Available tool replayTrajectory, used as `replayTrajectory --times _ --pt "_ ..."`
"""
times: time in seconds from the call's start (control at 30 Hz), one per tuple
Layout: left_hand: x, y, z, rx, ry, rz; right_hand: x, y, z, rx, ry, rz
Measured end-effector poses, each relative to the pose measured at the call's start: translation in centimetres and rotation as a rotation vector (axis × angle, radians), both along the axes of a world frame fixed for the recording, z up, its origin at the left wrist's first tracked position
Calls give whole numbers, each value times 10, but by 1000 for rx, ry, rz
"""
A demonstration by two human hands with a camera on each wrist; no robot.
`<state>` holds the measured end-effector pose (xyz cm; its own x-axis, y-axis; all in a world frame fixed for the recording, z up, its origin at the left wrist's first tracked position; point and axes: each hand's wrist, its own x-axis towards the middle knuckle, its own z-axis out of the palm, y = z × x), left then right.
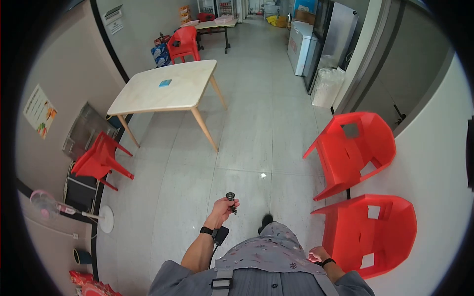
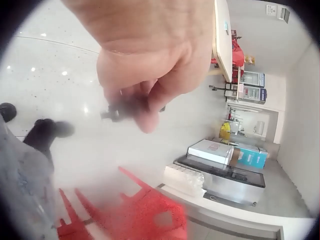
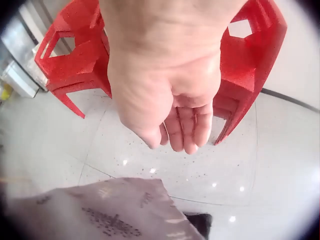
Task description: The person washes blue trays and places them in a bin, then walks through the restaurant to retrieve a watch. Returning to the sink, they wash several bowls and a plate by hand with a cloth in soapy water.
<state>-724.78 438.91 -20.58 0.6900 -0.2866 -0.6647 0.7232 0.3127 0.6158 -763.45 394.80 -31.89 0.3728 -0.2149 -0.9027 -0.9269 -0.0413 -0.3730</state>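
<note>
My left hand (image 1: pixel 224 209) is held out over the floor in the head view. Its thumb and fingers grip a small black object (image 1: pixel 230 196) with a round, wider top and a narrow lower part, whose exact kind I cannot tell. In the left wrist view that dark object (image 2: pixel 129 108) is blurred and partly covered by the fingers. Down beside the apron, my right hand (image 1: pixel 320 254) holds nothing. The right wrist view shows the right hand (image 3: pixel 167 100) with its palm visible and its fingers hanging loosely. A patterned grey apron (image 1: pixel 266 249) covers the lap.
Two red chairs (image 1: pixel 353 153) stand along the right wall. Ahead to the left is a pale table (image 1: pixel 148 91) with a small blue item (image 1: pixel 165 83) on it. A red chair (image 1: pixel 101 160) and a fan (image 1: pixel 105 219) are at left. A white chest freezer (image 1: pixel 301 47) stands farther back.
</note>
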Motion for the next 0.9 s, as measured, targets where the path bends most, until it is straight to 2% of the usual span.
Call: replayTrajectory --times 0.07,0.1,0.17,0.27,0.37,0.4,0.43,0.5,0.57,0.6,0.67,0.7,0.77,0.8,0.87,0.9 --pt "71 -32 -10 -88 -31 -12 66 -21 -16 75 93 -214" --pt "111 -49 -18 -88 -40 -7 114 -37 -20 75 84 -209" --pt "180 -74 -38 -105 4 0 217 -66 -27 107 42 -332" --pt "284 -104 -43 -84 45 66 391 -117 -31 47 -95 -282" --pt "376 -124 -23 -102 58 164 569 -162 0 -44 -269 -23" --pt "401 -127 -21 -117 69 200 598 -221 -60 -46 -270 -5" --pt "430 -131 -23 -152 56 250 692 -240 -95 -262 -557 882" --pt "479 -138 -23 -146 69 284 805 -229 -25 -253 -445 596" --pt "537 -150 -27 -150 79 333 902 -214 20 -267 -472 392" --pt "568 -157 -33 -153 78 337 947 -212 34 -268 -473 397" --pt "631 -171 -48 -182 135 366 1031 -213 48 -341 -596 566" --pt "667 -181 -59 -206 144 381 1068 -220 46 -345 -600 564" --pt "754 -202 -72 -184 134 343 1134 -238 26 -429 -640 757" --pt "797 -215 -75 -158 135 308 1161 -254 12 -433 -632 754" --pt "888 -239 -62 -130 142 283 1201 -292 -17 -443 -765 960" --pt "935 -253 -63 -149 149 267 1219 -314 -26 -553 -768 1255"
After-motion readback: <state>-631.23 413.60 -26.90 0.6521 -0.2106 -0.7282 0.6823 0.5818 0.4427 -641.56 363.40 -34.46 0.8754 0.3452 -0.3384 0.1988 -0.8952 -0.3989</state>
